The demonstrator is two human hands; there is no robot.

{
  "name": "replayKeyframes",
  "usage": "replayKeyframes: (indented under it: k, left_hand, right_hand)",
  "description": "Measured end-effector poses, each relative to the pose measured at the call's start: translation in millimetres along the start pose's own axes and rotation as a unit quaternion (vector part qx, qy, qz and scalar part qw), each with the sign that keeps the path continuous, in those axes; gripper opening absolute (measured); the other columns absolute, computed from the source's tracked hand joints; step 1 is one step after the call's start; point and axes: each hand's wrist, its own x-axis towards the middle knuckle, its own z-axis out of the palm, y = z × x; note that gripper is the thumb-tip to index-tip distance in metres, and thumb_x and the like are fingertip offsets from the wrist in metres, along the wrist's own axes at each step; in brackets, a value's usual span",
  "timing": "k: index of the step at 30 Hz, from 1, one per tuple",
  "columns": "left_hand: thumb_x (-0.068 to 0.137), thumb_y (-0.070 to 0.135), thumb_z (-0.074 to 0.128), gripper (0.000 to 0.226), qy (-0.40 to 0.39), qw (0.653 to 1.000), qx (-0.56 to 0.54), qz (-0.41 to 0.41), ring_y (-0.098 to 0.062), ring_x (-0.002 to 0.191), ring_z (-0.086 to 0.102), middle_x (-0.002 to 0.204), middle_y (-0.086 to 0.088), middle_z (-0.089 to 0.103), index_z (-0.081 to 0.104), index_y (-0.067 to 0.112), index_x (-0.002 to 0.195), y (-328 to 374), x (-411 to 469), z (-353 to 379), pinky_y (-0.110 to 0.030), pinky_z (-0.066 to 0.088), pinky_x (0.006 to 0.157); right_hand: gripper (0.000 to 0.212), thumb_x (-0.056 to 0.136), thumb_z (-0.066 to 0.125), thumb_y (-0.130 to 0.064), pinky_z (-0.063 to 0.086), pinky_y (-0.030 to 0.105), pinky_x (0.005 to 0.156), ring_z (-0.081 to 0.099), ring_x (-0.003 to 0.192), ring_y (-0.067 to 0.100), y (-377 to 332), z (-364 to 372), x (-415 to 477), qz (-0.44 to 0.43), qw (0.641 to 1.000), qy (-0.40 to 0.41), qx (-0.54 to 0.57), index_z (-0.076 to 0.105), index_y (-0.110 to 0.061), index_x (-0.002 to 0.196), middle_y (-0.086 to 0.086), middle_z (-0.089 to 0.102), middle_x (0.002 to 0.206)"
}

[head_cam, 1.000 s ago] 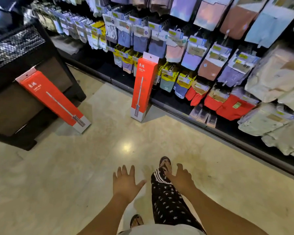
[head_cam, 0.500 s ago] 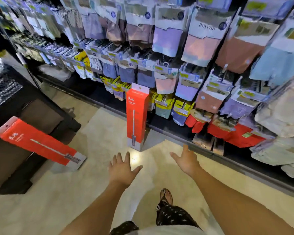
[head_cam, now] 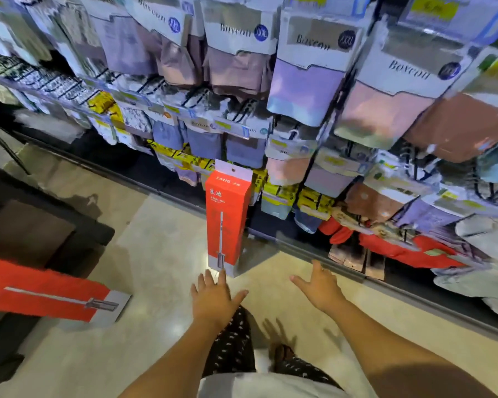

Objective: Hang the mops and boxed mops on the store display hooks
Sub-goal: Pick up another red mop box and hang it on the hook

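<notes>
Hands spread, left hand (head_cam: pixel 212 300) just below upright boxed mop (head_cam: pixel 227 222), right hand (head_cam: pixel 319 287) beside, neither holding it

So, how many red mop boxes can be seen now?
2. The upright box stands centre, against the shelf base; the leaning box is far left, cropped. Others may be hidden.

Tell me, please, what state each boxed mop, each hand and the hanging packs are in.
Upright boxed mop: standing on the floor against the rack, unhung.
Tilted boxed mop: leaning on the dark cabinet, unhung.
Left hand: open, empty.
Right hand: open, empty.
Garment packs: hanging on the rack.
</notes>
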Motion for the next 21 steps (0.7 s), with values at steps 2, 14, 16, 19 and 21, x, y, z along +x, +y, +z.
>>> replayKeyframes:
  k: [2, 14, 16, 19, 21]
  left_hand:
    - [0.070, 0.088, 0.002, 0.108, -0.011, 1.000, -0.023, -0.003, -0.033, 0.150, 0.010, 0.162, -0.016, 0.010, 0.006, 0.024, 0.156, -11, 31, -16, -0.049, 0.012, 0.119]
    - [0.081, 0.081, 0.036, 0.098, 0.005, 0.985, -0.169, 0.015, -0.035, 0.148, 0.016, 0.159, -0.022, 0.017, 0.015, 0.020, 0.155, -70, 238, -111, -0.047, 0.016, 0.119]
    - [0.070, 0.089, 0.030, 0.109, 0.014, 0.977, -0.210, 0.015, -0.034, 0.145, 0.021, 0.156, -0.023, 0.025, 0.022, 0.020, 0.153, -71, 269, -120, -0.045, 0.018, 0.117]
    - [0.066, 0.087, 0.030, 0.107, 0.030, 0.959, -0.281, 0.037, -0.032, 0.142, 0.027, 0.152, -0.020, 0.033, 0.028, 0.022, 0.152, -71, 306, -121, -0.041, 0.022, 0.114]
    - [0.079, 0.074, 0.052, 0.092, 0.032, 0.937, -0.340, 0.065, -0.030, 0.143, 0.027, 0.153, -0.015, 0.034, 0.025, 0.027, 0.153, -72, 328, -113, -0.040, 0.023, 0.114]
  right_hand:
    - [0.086, 0.090, 0.054, -0.061, 0.038, 0.046, 0.107, 0.033, 0.137, 0.038, -26, -1, 19, 0.011, 1.000, 0.001, 0.028, 0.018, -0.014, 0.152, 0.019, 0.032, 0.151]
    - [0.090, 0.086, 0.067, -0.049, 0.032, 0.042, 0.111, 0.033, 0.141, 0.030, -207, 21, 149, -0.028, 0.992, 0.004, 0.125, 0.018, -0.014, 0.153, 0.012, 0.030, 0.155]
    - [0.094, 0.082, 0.073, -0.045, 0.031, 0.040, 0.111, 0.034, 0.141, 0.030, -221, 26, 173, -0.028, 0.985, 0.019, 0.169, 0.019, -0.014, 0.153, 0.013, 0.033, 0.153]
    - [0.104, 0.072, 0.081, -0.048, 0.039, 0.044, 0.108, 0.044, 0.134, 0.029, -230, 32, 205, -0.026, 0.974, 0.027, 0.224, 0.020, -0.020, 0.152, 0.009, 0.041, 0.148]
    - [0.104, 0.061, 0.088, -0.053, 0.048, 0.052, 0.100, 0.058, 0.121, 0.029, -226, 41, 231, -0.054, 0.958, 0.058, 0.274, 0.034, -0.019, 0.142, 0.009, 0.059, 0.132]
